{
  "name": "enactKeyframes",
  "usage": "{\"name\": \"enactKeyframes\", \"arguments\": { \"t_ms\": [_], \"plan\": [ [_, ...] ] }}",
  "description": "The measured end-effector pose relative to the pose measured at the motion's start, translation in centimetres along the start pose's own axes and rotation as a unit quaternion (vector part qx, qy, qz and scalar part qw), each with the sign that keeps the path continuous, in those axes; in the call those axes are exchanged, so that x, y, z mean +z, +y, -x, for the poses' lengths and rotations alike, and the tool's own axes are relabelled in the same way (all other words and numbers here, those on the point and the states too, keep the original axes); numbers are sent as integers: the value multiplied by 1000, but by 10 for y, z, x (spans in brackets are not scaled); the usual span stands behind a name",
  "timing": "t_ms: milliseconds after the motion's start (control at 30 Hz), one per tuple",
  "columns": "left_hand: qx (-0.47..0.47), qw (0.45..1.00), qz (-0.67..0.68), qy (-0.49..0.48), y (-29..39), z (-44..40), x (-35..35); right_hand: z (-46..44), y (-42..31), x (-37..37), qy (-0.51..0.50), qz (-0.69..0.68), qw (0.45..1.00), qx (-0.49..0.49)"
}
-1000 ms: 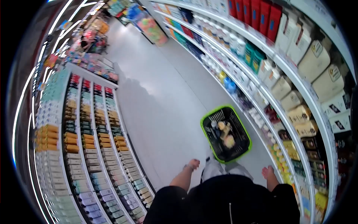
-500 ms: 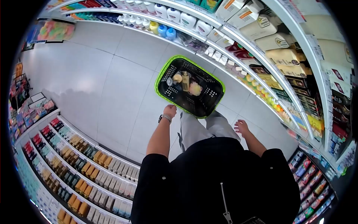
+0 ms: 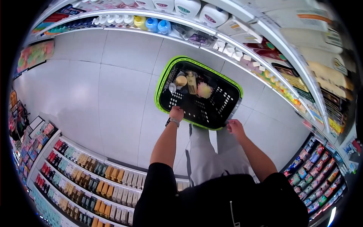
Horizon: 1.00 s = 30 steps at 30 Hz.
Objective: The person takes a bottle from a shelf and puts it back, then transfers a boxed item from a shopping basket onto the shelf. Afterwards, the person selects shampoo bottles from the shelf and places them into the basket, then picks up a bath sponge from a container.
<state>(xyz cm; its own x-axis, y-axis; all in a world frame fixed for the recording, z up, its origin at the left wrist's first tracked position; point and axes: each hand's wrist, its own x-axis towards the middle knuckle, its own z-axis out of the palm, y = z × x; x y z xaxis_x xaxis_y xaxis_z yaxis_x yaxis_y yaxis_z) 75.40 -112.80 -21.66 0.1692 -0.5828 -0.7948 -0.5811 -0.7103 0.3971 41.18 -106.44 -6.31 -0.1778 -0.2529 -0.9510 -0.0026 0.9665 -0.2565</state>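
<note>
- Basket [image 3: 157, 96] in front of the legs [image 3: 206, 147], beside the shelf [image 3: 247, 16], opening up so bottle [image 3: 191, 84] and puff [image 3: 204, 90] sit inside
- Left hand [image 3: 176, 113] apparently closed on the near rim, likely steadying it
- Right hand [image 3: 236, 128] by the near corner; whether it grips, cannot tell

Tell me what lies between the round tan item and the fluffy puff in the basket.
A tan bottle lies between the round tan item and the fluffy puff in the basket, as the head view shows.
</note>
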Motion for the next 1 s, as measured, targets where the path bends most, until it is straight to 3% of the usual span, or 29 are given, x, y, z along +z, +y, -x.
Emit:
{"name": "enactKeyframes", "arguments": {
  "t_ms": [33, 167, 400, 633, 767, 833, 867, 1000],
  "plan": [
    [33, 998, -43, 36, -1, -15, 4, -11, 9, 14, 7, -10, 1000, 15],
    [8, 997, -35, 72, -8, -72, 18, -30, 19, 68, -54, 0, 999, -2],
    [-20, 997, -64, 35, -23, -132, 31, -61, 30, 114, -79, -8, 995, 55],
    [-29, 998, -16, 58, -40, -167, 55, -86, 46, 107, -56, 4, 996, 73],
    [19, 996, 75, 51, -44, -175, 56, -95, 63, 92, -18, -1, 995, 100],
    [-39, 998, 36, 18, -32, -173, 43, -95, 66, 87, -4, -4, 991, 132],
    [-7, 996, 81, 23, -42, -175, 46, -97, 65, 86, 1, -7, 990, 142],
    [2, 999, 17, 39, -37, -168, 38, -97, 67, 83, 5, 55, 990, 132]
  ]
}}
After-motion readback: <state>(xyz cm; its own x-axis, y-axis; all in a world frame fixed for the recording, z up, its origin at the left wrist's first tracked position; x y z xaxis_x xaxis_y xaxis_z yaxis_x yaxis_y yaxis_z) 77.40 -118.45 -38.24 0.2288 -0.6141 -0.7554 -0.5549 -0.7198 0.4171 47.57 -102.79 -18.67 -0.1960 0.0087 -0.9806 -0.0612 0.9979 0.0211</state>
